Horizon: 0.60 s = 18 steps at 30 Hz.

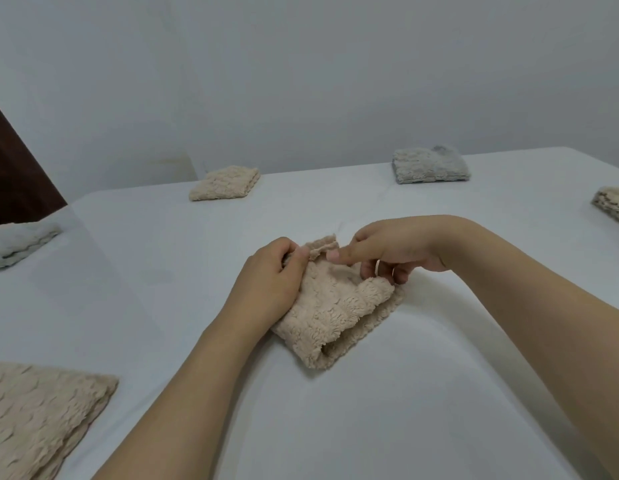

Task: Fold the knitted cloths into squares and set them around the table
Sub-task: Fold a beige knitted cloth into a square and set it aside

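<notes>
A beige knitted cloth point(339, 313) lies folded in a thick bundle at the middle of the white table point(387, 410). My left hand point(270, 282) presses on its left side and pinches the far corner between thumb and fingers. My right hand point(391, 254) rests at the far right edge of the bundle, thumb pointing left toward the raised corner, fingers curled on the fabric. The near end of the bundle shows an open rolled fold.
Folded cloths sit around the table: beige point(226, 183) at the far left, grey point(431, 166) at the far right, beige point(614, 204) at the right edge, white point(19, 242) at the left edge, large beige point(41, 417) at the near left. A wall stands behind.
</notes>
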### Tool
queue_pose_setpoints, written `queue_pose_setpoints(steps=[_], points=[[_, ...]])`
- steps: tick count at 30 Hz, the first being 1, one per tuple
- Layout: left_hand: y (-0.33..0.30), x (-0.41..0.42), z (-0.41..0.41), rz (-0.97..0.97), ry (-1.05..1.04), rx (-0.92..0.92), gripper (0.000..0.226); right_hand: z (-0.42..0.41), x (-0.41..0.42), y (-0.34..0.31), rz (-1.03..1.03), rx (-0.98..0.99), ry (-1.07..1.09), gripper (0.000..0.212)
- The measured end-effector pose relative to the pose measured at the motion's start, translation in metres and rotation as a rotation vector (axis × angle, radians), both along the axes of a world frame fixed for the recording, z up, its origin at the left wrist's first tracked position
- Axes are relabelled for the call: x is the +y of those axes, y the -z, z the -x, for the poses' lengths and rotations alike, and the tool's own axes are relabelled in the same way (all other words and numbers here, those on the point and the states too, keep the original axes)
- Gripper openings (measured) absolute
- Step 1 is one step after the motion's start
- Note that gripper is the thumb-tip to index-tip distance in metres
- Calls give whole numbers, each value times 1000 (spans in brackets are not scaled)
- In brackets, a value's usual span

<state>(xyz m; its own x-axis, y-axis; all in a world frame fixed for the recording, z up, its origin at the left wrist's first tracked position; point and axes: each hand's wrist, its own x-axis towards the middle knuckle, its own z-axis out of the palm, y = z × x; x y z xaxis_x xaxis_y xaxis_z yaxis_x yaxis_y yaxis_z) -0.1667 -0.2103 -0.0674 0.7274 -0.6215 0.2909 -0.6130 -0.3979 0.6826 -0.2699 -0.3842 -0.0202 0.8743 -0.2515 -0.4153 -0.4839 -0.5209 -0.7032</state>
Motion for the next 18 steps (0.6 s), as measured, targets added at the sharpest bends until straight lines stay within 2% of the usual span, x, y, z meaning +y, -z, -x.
queue_pose_setpoints(steps=[5, 7, 9, 13, 16, 18], points=[[0, -1, -5, 111, -48, 122, 35, 1, -3, 8, 24, -2, -23, 29], [3, -3, -3, 75, -36, 144, 35, 1, -4, 9, -34, -27, -31, 22], [5, -5, -1, 27, -45, 158, 34, -1, -3, 9, -47, -45, -16, 25], [-10, 4, -5, 4, -30, 420, 32, -5, 6, 10, 150, -7, 31, 26], [-17, 15, -9, -72, 56, 516, 22, -7, 13, 10, 354, 10, 15, 22], [-15, 16, -9, -74, 55, 549, 26, -11, 16, 13, 433, 11, 21, 23]])
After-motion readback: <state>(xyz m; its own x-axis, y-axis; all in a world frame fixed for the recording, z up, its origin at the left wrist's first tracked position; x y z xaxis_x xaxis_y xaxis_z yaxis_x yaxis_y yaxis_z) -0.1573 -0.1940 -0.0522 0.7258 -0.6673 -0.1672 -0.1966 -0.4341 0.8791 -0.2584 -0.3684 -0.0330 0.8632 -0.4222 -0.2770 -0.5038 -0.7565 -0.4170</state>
